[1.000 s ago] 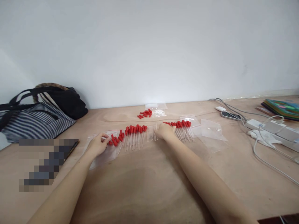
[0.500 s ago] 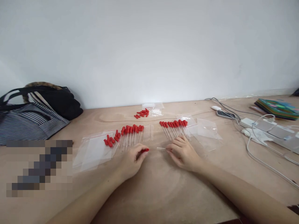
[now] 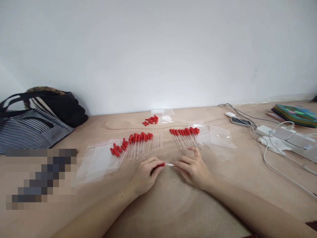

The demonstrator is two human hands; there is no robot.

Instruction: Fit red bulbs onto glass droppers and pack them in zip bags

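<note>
My left hand (image 3: 148, 174) is closed around a red rubber dropper bulb (image 3: 160, 165), its open end facing right. Between thumb and fingers, my right hand (image 3: 193, 169) pinches a clear glass dropper tube (image 3: 169, 164). The tube's end meets the mouth of the bulb; how far it goes in I cannot tell. Beyond my left hand lies a row of droppers with red bulbs (image 3: 140, 137), with loose red bulbs (image 3: 117, 150) to its left and bare glass tubes (image 3: 157, 141) to its right. Another row of red-bulbed droppers (image 3: 184, 132) lies beyond my right hand.
Clear plastic bags (image 3: 99, 162) lie at left, another clear bag (image 3: 221, 137) at right. Small red bulbs (image 3: 151, 120) and thin tubes (image 3: 165, 119) sit near the wall. A striped bag (image 3: 37, 129) stands far left. Cables and a power strip (image 3: 299, 142) occupy the right side.
My hands have come closer together and slightly nearer to me. The tube's end, apart from the red bulb before, now meets it.
</note>
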